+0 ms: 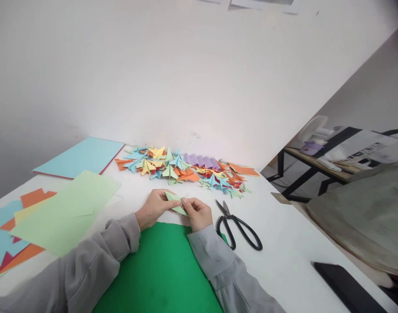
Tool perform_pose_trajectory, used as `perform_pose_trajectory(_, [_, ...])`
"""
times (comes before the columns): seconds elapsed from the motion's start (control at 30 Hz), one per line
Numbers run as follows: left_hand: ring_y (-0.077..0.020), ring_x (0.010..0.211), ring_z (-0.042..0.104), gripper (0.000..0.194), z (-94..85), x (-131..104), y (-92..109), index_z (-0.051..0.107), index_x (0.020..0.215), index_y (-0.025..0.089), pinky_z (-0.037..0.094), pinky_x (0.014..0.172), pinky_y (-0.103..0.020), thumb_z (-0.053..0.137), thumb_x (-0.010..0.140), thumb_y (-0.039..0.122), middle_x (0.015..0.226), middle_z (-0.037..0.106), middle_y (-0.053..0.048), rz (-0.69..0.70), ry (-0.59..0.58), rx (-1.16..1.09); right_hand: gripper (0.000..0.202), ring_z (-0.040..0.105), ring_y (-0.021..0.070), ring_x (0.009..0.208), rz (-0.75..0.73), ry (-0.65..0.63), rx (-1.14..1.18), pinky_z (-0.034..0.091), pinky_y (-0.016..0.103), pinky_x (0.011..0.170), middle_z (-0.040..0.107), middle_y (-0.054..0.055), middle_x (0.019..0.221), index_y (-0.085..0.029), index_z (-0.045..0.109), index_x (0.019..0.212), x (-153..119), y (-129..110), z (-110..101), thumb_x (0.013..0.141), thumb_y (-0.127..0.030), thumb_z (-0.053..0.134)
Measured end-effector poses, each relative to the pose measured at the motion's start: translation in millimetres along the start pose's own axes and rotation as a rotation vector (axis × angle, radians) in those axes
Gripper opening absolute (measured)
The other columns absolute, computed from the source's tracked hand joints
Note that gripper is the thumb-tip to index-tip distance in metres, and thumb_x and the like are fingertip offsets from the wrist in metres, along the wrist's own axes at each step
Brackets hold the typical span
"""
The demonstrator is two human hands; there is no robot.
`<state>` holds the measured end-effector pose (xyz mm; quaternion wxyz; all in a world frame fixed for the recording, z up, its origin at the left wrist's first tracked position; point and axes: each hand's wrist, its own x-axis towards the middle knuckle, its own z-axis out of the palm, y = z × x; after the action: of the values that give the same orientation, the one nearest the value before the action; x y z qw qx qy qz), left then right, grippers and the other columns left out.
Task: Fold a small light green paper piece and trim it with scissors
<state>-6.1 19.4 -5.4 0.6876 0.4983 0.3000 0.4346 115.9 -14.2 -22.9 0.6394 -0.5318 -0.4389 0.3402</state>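
A small light green folded paper [176,204] is pinched between both hands above the far edge of a green mat [162,261]. My left hand [155,208] grips its left side, thumb on the near face. On its right side, the thumb and fingertips of my right hand [198,212] close near its upper edge. Part of the paper is covered by my fingers. Just right of my right hand lie black-handled scissors [236,224], blades slightly apart and pointing away. Beyond my hands, a heap of folded paper planes [169,167] in several colours runs along the wall.
At left lie a large light green sheet [65,217] and coloured paper scraps [6,230]. A light blue sheet stack [81,156] sits behind them. Orange paper [244,169] lies at the back right, and a black flat object [345,284] near the right edge. Beyond stands a low table [316,163].
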Motion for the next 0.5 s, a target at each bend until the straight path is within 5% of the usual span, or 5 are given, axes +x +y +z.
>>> perform_pose_trajectory(0.5, [-0.0105, 0.055, 0.054, 0.018, 0.1, 0, 1, 0.061, 0.063, 0.010, 0.042, 0.055, -0.023, 0.071, 0.052, 0.018, 0.059, 0.062, -0.001, 0.023, 0.027, -0.007, 0.022, 0.044, 0.0086, 0.044, 0.068, -0.074, 0.091, 0.035, 0.022, 0.047, 0.056, -0.003, 0.047, -0.015, 0.060, 0.057, 3, 11, -4, 0.056, -0.035, 0.068])
